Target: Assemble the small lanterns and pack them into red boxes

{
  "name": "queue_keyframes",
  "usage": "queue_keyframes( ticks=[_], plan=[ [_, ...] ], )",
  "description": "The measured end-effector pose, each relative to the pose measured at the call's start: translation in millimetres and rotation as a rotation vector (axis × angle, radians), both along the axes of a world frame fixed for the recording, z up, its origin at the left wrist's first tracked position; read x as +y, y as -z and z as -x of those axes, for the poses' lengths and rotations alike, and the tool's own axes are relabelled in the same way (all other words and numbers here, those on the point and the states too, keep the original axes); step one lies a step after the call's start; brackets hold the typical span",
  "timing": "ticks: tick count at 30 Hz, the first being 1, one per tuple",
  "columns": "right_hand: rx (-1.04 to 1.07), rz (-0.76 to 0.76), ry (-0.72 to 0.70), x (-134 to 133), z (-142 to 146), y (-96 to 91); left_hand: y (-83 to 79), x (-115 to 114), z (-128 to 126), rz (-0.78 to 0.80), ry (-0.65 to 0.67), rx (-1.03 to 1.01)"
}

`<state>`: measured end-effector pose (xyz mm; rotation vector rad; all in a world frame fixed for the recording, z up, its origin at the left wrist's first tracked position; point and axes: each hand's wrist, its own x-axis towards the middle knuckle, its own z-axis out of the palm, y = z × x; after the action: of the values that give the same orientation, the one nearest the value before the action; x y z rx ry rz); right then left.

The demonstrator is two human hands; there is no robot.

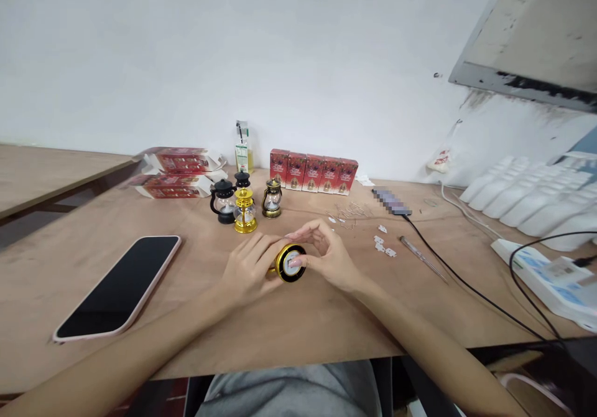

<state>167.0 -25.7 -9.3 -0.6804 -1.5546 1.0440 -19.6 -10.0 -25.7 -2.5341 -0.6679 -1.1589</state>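
A small gold lantern (281, 261) lies on its side between my hands, its round black-and-gold base facing me. My left hand (250, 269) is wrapped round the lantern's body. With its thumb on the pale disc in the middle of the base, my right hand (324, 254) curves its other fingers over the top edge. Most of the lantern's body is hidden behind my left fingers. Beyond my hands stand a gold lantern (245, 211), a black lantern (224, 201), another black one (242, 180) behind, and a bronze-coloured lantern (272, 199).
Red printed boxes (313, 172) line the wall, with opened red cartons (175, 185) to the left. A phone (119, 286) lies at left. Rightward are wire pieces (349, 213), white plastic bits (385, 247), a screwdriver (422, 258), a cabled phone (392, 201), a power strip (545, 280) and white bottles (527, 199).
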Motion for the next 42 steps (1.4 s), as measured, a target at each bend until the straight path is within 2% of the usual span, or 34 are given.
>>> queue_keyframes(
  ticks=[3,8,11,15,18,20,23,26,28,32,34,38,42],
  plan=[
    [-0.071,-0.006,-0.021,-0.2,-2.0,-1.2,-2.9,-0.9,0.9,-0.065,-0.013,0.027],
    [-0.187,-0.143,-0.002,-0.2,-6.4,-3.6,-3.2,-0.8,1.7,-0.123,-0.021,0.046],
    [-0.135,-0.138,0.02,3.0,-5.6,1.3,-2.6,-0.9,-0.6,0.014,-0.022,0.008],
    [-0.099,-0.185,0.163,4.5,-2.0,7.3,-1.6,-1.7,-5.8,0.293,-0.061,-0.101],
    [-0.207,-0.369,0.257,0.6,-0.7,6.7,-0.5,-2.0,-7.3,0.345,-0.076,-0.147],
    [-0.294,-0.479,0.271,-2.6,-1.4,4.6,0.1,-1.9,-6.9,0.353,-0.082,-0.162],
    [-0.382,-0.535,0.241,-5.2,-4.3,0.8,0.4,-1.1,-5.8,0.361,-0.073,-0.145],
    [-0.36,-0.46,0.163,-4.4,-7.2,-2.8,-0.6,-0.3,-5.8,0.349,-0.034,-0.132],
    [-0.288,-0.345,0.098,-2.3,-7.5,-3.6,-2.2,-0.6,-6.2,0.325,-0.016,-0.134],
    [0.001,-0.041,-0.027,3.2,-2.5,3.3,-4.8,-2.7,-5.2,0.247,0.016,-0.115],
    [0.101,0.045,-0.066,5.1,0.7,9.3,-4.4,-3.5,-3.5,0.19,0.029,-0.09],
    [0.097,0.061,-0.096,6.1,3.0,16.0,-3.1,-2.5,-1.0,0.1,0.056,-0.022],
    [0.047,0.01,-0.068,6.5,-0.5,12.3,-7.5,-0.3,-2.3,0.19,0.048,-0.103]
  ],
)
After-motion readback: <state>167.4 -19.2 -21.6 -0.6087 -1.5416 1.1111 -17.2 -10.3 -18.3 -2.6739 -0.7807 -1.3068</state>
